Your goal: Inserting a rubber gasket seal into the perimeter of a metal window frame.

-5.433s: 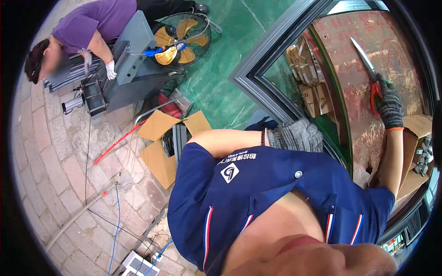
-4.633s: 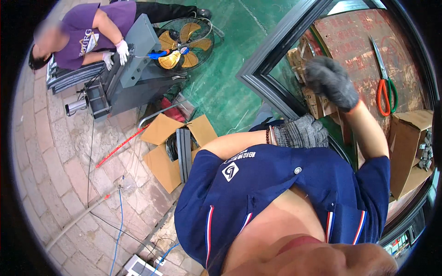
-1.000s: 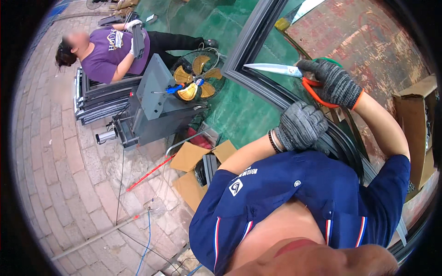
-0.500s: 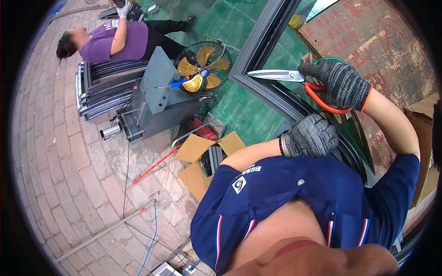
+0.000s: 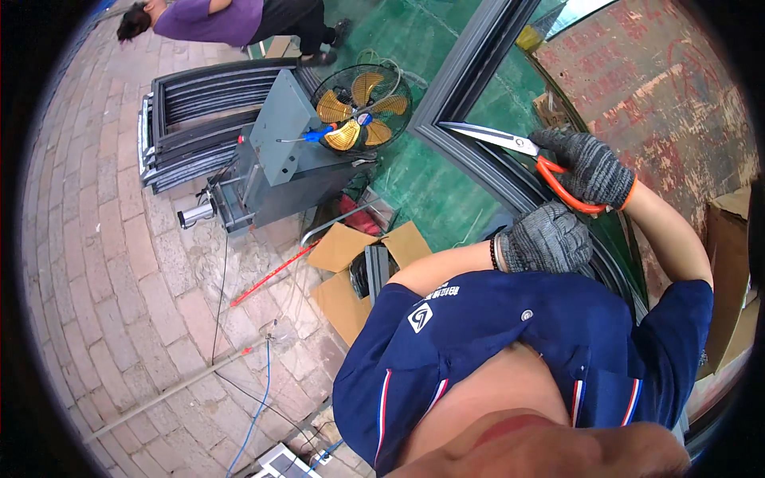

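Scissors with red-orange handles (image 5: pixel 567 191) are in my right hand (image 5: pixel 588 166), which wears a dark grey knitted glove with an orange cuff. Their silver blades look closed and point left, with the tips over the inner corner of a dark grey window frame (image 5: pixel 470 169). Closer to my body, my gloved left hand (image 5: pixel 547 239) is closed in a fist at the frame's near side. Whatever its fingers hold is hidden. A dark beaded bracelet circles that wrist.
Left of the frame stand a fan with gold blades (image 5: pixel 347 134) and a grey metal machine (image 5: pixel 280 171). More frames (image 5: pixel 203 131) lie stacked behind it. An open cardboard box (image 5: pixel 339 247) sits near my left elbow. At top left is a person in purple (image 5: pixel 209 20).
The scissors and my right hand have tilted, so the blades slope down more toward the handles. My left hand stays closed by the frame. The person in purple has moved toward the top edge.
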Demonstrator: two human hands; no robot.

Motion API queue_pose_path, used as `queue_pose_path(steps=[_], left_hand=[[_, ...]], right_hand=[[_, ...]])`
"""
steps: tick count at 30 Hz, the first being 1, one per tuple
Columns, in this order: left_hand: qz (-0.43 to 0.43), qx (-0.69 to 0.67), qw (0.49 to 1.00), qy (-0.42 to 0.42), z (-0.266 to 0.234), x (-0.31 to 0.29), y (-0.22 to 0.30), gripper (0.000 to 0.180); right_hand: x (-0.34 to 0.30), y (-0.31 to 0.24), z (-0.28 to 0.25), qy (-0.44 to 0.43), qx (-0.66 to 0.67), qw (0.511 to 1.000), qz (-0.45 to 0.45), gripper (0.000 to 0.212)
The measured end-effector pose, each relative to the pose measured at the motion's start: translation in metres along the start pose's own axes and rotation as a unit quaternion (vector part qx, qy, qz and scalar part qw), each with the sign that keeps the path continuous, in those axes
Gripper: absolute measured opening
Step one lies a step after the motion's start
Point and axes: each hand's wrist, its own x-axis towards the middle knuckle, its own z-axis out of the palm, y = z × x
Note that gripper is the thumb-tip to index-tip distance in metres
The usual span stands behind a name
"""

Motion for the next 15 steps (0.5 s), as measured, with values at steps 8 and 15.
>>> queue_pose_path(steps=[8,15], left_hand=[[-0.054,-0.05,0.996,0.041,0.009,-0.002,0.002,0.022],[-0.224,-0.497,0.838,0.018,0.033,-0.014,0.005,0.02]], right_hand=[[-0.005,0.004,0.017,0.034,0.135,0.99,0.021,0.043],[-0.021,0.008,0.02,0.058,0.198,0.975,0.085,0.052]])
